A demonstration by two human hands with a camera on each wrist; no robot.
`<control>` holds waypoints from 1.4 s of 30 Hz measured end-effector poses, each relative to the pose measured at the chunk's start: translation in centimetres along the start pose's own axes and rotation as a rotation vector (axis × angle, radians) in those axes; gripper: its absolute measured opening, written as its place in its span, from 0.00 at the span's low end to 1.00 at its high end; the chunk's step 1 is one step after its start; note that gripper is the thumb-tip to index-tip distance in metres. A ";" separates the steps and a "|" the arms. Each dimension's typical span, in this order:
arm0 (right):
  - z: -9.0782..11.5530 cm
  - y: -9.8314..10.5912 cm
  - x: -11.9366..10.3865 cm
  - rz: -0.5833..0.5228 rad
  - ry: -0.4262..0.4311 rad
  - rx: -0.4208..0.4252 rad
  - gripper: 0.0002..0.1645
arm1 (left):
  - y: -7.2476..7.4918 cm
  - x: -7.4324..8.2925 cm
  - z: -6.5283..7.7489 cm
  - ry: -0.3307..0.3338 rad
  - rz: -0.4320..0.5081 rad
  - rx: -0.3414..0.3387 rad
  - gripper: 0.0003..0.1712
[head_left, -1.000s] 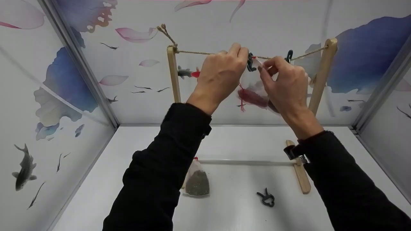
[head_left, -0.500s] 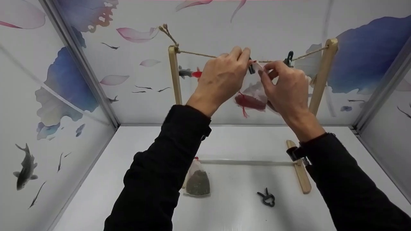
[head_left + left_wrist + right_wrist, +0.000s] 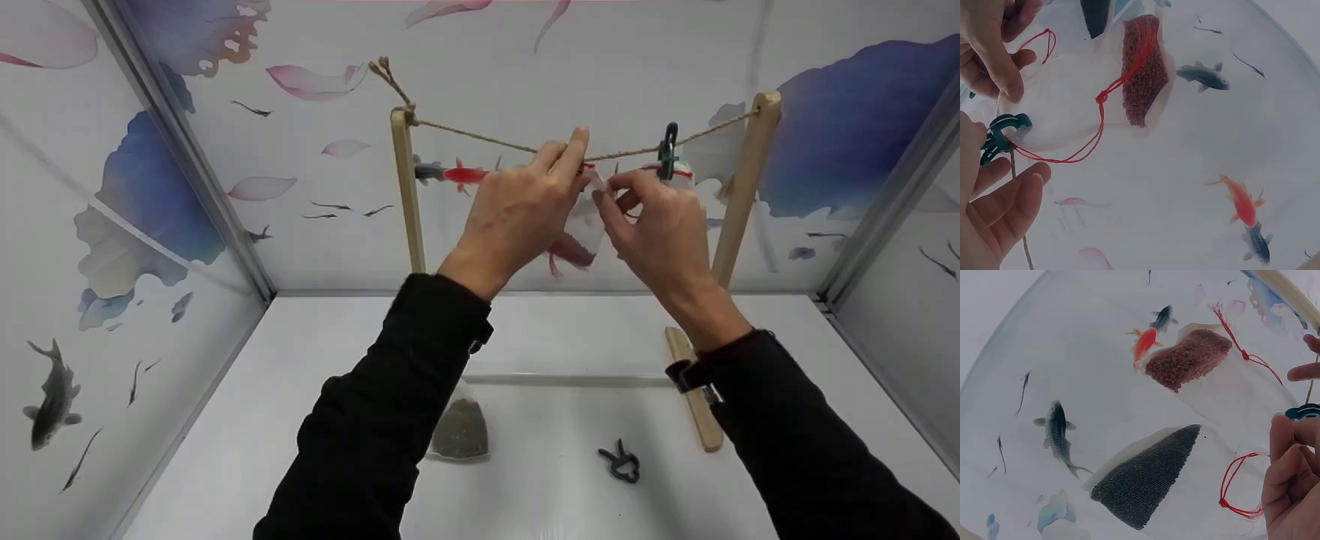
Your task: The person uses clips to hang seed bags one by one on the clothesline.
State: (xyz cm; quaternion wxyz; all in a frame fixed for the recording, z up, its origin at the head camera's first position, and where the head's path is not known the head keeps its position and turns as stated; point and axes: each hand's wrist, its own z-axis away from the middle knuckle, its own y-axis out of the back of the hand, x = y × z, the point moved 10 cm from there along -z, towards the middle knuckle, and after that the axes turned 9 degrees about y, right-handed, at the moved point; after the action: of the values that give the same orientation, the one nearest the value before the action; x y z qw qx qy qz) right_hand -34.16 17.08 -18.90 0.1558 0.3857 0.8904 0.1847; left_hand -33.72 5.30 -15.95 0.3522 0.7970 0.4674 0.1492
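My left hand (image 3: pixel 517 206) is at the middle of a rope (image 3: pixel 472 135) and holds a dark green clip (image 3: pixel 1002 135), which the head view mostly hides. Close by on the right, my right hand (image 3: pixel 664 225) pinches the top edge of a drawstring mesh bag (image 3: pixel 1143 73). Reddish-brown grains fill the bag's bottom, and its red cord (image 3: pixel 1100 98) dangles loose. A second mesh bag (image 3: pixel 1145 478) with dark grains hangs beside it. Another dark green clip (image 3: pixel 667 150) grips the rope behind my right hand.
Two wooden posts, left (image 3: pixel 409 187) and right (image 3: pixel 746 187), carry the rope. On the white table (image 3: pixel 540 495) lie a loose dark clip (image 3: pixel 621 461) and a mesh bag of grey-green grains (image 3: pixel 460 431). The rack's base bar (image 3: pixel 570 381) runs behind them.
Both hands have moved slightly down, and the rope now sags lower at its middle. My left fingers have shifted, with one pointing up. The clip has gone behind my left hand in the head view.
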 end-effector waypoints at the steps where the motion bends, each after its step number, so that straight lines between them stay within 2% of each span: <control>1: 0.1 -0.1 0.0 0.000 0.002 -0.005 0.14 | 0.0 0.0 0.2 0.000 0.005 0.015 0.31; 13: 2.1 -0.6 0.5 -0.081 -0.063 -0.074 0.19 | -0.3 -0.2 3.0 -0.008 0.144 0.166 0.29; 18: 3.3 -1.1 0.9 -0.139 -0.091 -0.113 0.19 | -1.3 -0.5 4.2 0.009 0.182 0.160 0.29; 24: 4.7 -1.0 0.8 -0.182 -0.046 -0.139 0.24 | -2.8 -0.5 5.7 0.022 0.242 0.155 0.26; 28: 5.9 -1.1 1.0 -0.196 -0.041 -0.160 0.29 | -4.1 -0.2 6.7 0.014 0.236 0.153 0.25; 31: 7.3 -1.3 1.2 -0.212 -0.027 -0.194 0.29 | -5.0 0.1 7.8 0.015 0.231 0.149 0.25; 36: 10.6 -2.2 1.2 -0.230 0.021 -0.312 0.24 | -6.7 0.3 10.3 0.045 0.290 0.112 0.26; 39: 13.0 -3.5 1.3 -0.245 0.038 -0.448 0.20 | -7.8 0.6 12.2 0.072 0.320 0.093 0.25; 42: 15.8 -5.3 1.3 -0.316 0.038 -0.630 0.18 | -9.0 0.7 14.6 0.114 0.353 0.079 0.24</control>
State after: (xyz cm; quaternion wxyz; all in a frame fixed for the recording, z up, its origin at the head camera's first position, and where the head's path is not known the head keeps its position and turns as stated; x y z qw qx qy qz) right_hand -31.74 17.94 -35.40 0.2770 0.1727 0.8412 0.4311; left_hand -30.83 2.59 -32.59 0.2621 0.8700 0.3451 0.2351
